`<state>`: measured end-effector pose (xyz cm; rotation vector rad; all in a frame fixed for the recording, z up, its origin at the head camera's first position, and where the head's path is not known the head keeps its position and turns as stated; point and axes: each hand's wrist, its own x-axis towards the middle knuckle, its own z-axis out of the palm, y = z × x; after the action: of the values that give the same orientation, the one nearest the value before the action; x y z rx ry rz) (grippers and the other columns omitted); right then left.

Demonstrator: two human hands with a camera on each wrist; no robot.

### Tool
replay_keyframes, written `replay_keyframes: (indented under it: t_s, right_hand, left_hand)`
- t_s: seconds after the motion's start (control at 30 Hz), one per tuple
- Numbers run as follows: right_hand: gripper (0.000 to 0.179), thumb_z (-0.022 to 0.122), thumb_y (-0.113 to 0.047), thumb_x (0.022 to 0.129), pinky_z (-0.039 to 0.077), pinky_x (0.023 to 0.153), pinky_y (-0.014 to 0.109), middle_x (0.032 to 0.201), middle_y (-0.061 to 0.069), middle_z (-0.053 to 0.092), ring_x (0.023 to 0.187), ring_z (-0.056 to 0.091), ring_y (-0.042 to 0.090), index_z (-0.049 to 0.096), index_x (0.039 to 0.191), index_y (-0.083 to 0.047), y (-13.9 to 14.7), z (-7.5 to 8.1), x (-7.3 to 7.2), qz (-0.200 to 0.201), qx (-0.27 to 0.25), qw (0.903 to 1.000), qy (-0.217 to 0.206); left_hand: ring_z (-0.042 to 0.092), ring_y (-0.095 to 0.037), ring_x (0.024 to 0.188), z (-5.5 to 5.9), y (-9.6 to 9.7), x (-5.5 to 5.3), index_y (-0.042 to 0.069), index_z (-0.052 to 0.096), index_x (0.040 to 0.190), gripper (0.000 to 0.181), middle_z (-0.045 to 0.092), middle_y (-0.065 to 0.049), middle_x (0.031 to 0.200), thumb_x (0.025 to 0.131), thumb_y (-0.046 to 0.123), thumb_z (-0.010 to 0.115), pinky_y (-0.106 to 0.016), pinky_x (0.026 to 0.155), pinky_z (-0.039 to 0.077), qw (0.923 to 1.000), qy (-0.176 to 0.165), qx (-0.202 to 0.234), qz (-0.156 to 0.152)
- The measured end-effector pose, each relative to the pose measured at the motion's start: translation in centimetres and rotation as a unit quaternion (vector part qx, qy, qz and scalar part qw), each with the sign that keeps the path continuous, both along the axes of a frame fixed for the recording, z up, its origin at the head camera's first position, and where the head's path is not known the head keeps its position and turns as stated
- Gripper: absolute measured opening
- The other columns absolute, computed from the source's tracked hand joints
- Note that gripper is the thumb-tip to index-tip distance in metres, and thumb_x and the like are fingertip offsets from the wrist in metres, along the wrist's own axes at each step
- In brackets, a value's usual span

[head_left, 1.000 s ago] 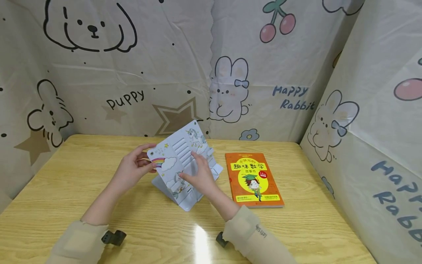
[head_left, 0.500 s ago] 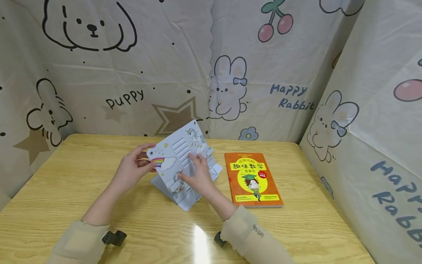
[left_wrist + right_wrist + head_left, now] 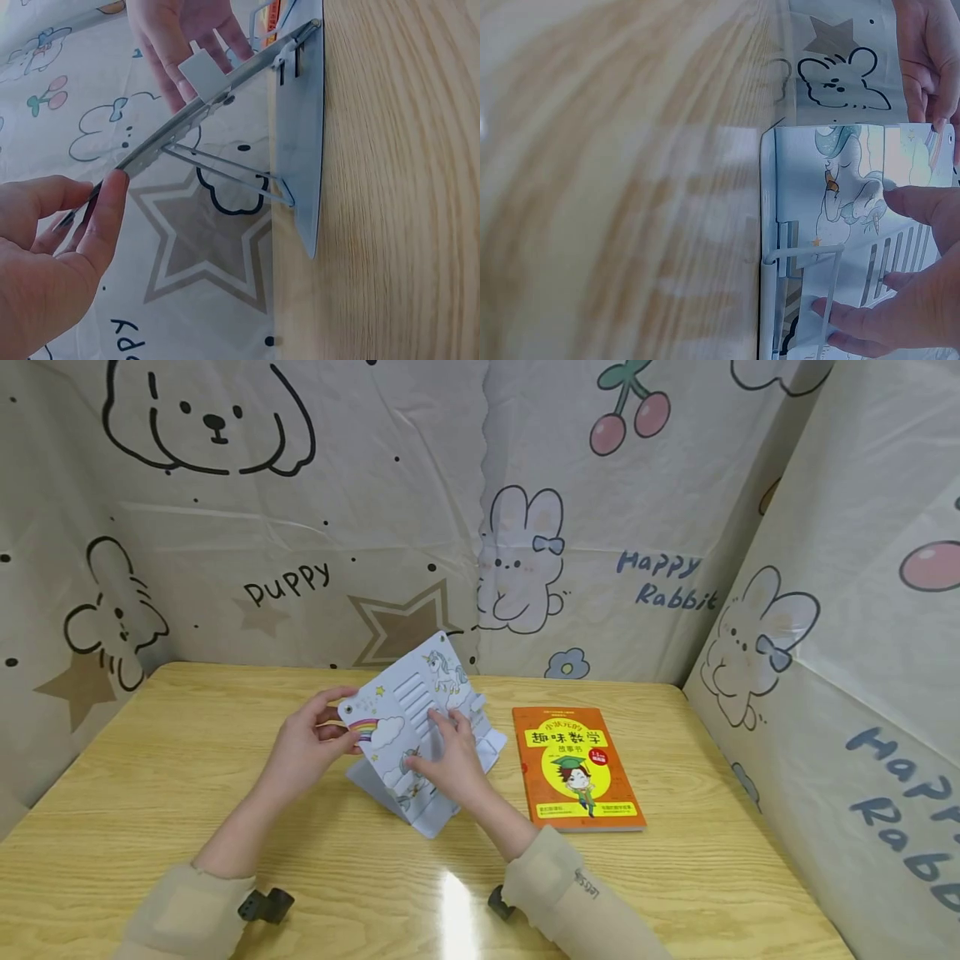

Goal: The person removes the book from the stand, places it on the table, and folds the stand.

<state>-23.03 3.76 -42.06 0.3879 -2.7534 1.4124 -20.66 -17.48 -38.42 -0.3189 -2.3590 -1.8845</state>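
Observation:
A white folding book stand [image 3: 387, 729] with unicorn and rainbow pictures stands tilted on the table, its slotted panel raised from its base plate [image 3: 301, 157]. My left hand [image 3: 303, 743] pinches the panel's upper left edge between thumb and fingers. Spread over the front is my right hand [image 3: 459, 762], its thumb and fingertips touching the panel near the slots. From the left wrist view, a wire support [image 3: 229, 174] links the raised panel to the base. A wire page holder [image 3: 810, 251] crosses the lower front in the right wrist view.
To the right of the stand lies an orange book [image 3: 536, 777] with a cartoon figure on its cover. Printed cloth [image 3: 375, 518] hangs behind and beside the wooden table [image 3: 360, 893]. A dark wrist camera [image 3: 266, 906] sits at the left sleeve.
The right fingers have drawn down slightly on the panel since a second ago. The left hand keeps its pinch on the edge, and the stand's tilt looks nearly the same.

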Motion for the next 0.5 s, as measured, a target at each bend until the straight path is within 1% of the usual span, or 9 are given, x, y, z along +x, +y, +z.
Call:
replay_keyframes:
  t_s: [0.2, 0.37, 0.43, 0.5]
  right_hand:
    - [0.079, 0.078, -0.025, 0.077, 0.033, 0.109, 0.050, 0.150, 0.020, 0.021, 0.137, 0.027, 0.039, 0.039, 0.143, -0.008, 0.26, -0.11, -0.25, 0.009, 0.010, 0.9999, 0.002]
    - [0.078, 0.078, -0.025, 0.077, 0.031, 0.111, 0.048, 0.150, 0.020, 0.022, 0.137, 0.027, 0.037, 0.039, 0.143, -0.009, 0.50, -0.09, -0.44, 0.017, 0.021, 0.9996, 0.007]
    - [0.078, 0.078, -0.026, 0.078, 0.032, 0.110, 0.049, 0.150, 0.020, 0.022, 0.137, 0.027, 0.037, 0.039, 0.143, -0.010, 0.61, -0.07, -0.49, 0.022, 0.023, 0.9995, 0.004]
    - [0.078, 0.077, -0.027, 0.078, 0.032, 0.110, 0.050, 0.151, 0.019, 0.021, 0.137, 0.027, 0.037, 0.038, 0.144, -0.010, 0.73, -0.06, -0.56, 0.028, 0.025, 0.9993, -0.002]
  left_hand:
    - [0.065, -0.013, 0.081, 0.07, 0.36, 0.36, 0.006, 0.044, 0.137, 0.055, 0.057, -0.027, 0.108, 0.086, -0.005, 0.063, -0.033, 0.070, 0.059, 1.0000, 0.002, 0.001, 0.008]
    - [0.065, -0.014, 0.079, 0.05, 0.67, 0.60, 0.006, 0.045, 0.135, 0.055, 0.058, -0.027, 0.105, 0.085, -0.006, 0.064, -0.035, 0.070, 0.059, 0.9998, 0.007, 0.009, 0.013]
    - [0.065, -0.014, 0.079, 0.05, 0.79, 0.73, 0.006, 0.046, 0.135, 0.055, 0.058, -0.027, 0.105, 0.085, -0.006, 0.064, -0.037, 0.071, 0.059, 0.9998, 0.008, 0.010, 0.016]
    - [0.065, -0.014, 0.080, 0.04, 0.88, 0.86, 0.006, 0.046, 0.135, 0.055, 0.058, -0.027, 0.105, 0.084, -0.006, 0.064, -0.035, 0.070, 0.059, 0.9998, 0.008, 0.011, 0.017]
